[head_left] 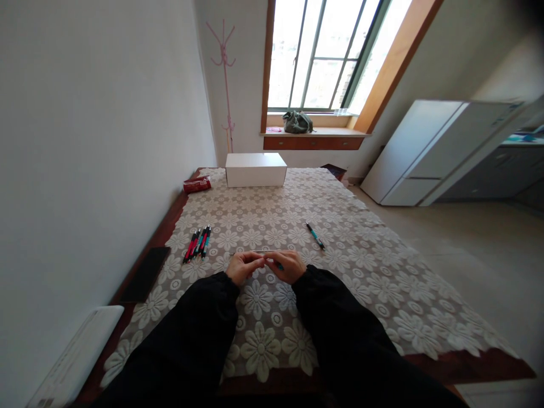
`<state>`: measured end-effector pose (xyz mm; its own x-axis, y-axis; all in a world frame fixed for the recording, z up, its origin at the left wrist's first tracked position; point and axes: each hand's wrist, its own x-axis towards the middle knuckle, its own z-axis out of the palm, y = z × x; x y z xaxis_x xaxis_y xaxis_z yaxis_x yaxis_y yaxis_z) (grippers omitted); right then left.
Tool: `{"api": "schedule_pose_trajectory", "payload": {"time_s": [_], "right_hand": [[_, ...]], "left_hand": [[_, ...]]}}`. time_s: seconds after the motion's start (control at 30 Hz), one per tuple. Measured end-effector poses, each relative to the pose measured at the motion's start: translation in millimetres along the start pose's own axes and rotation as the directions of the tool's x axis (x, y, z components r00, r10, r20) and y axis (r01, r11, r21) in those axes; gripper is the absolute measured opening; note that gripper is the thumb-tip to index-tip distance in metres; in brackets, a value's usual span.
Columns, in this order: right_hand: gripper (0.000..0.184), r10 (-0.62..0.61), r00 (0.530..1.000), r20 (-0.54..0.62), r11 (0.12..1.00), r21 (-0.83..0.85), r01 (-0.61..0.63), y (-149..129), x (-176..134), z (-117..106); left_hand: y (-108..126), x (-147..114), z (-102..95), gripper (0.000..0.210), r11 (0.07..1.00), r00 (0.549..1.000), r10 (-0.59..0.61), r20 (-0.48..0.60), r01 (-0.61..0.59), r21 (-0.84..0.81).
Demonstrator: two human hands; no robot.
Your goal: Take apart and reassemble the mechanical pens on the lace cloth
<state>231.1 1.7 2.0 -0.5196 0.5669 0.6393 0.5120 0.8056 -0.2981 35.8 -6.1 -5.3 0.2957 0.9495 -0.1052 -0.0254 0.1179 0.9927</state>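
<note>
My left hand (pixel 243 267) and my right hand (pixel 287 266) meet over the near middle of the table, fingertips pinched together. A bit of a teal pen (pixel 279 266) shows under my right fingers; the rest is hidden. What my left fingers pinch is too small to make out. Just beyond the hands runs a thin dark line (pixel 255 251), perhaps a slim rod lying on the cloth. To the right lies a teal and black pen (pixel 315 236), tip slanted. On the left, several red and teal pens (pixel 198 243) lie side by side in a row.
A floral lace cloth (pixel 259 345) covers the wooden table. At its far end stands a white box (pixel 255 171), with a red packet (pixel 197 184) to its left. Along the left edge lie a dark flat phone-like slab (pixel 147 275) and a white device (pixel 79 354).
</note>
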Motion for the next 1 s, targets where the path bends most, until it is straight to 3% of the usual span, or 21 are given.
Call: {"api": "schedule_pose_trajectory", "payload": {"time_s": [0.13,0.27,0.4,0.53,0.73,1.0], "right_hand": [[0.022,0.055,0.998,0.025,0.998,0.024,-0.055,-3.6,0.6,-1.6],[0.037,0.104,0.992,0.068,0.992,0.071,-0.109,-7.7,5.1,-8.2],[0.027,0.15,0.984,0.095,0.978,0.133,-0.162,-12.9,8.8,-16.4],[0.015,0.186,0.979,0.081,0.972,0.133,-0.195,-14.6,9.1,-15.3],[0.012,0.134,0.988,0.081,0.986,0.085,-0.141,-6.3,7.1,-4.1],[0.014,0.021,0.999,0.04,0.997,0.074,-0.024,0.2,5.6,0.9]], "left_hand": [[1.4,-0.8,0.7,0.041,0.999,0.999,0.018,-0.031,-0.017,0.032],[2.9,-1.8,1.9,0.034,0.977,0.98,0.161,-0.116,-0.141,0.163],[3.8,-3.5,2.6,0.027,0.912,0.953,0.276,-0.125,-0.218,0.348],[3.8,-4.2,2.0,0.024,0.866,0.927,0.351,-0.132,-0.268,0.422],[5.8,-6.0,1.8,0.021,0.809,0.907,0.404,-0.12,-0.293,0.509],[9.0,-7.8,3.1,0.022,0.808,0.906,0.397,-0.146,-0.269,0.525]]}}
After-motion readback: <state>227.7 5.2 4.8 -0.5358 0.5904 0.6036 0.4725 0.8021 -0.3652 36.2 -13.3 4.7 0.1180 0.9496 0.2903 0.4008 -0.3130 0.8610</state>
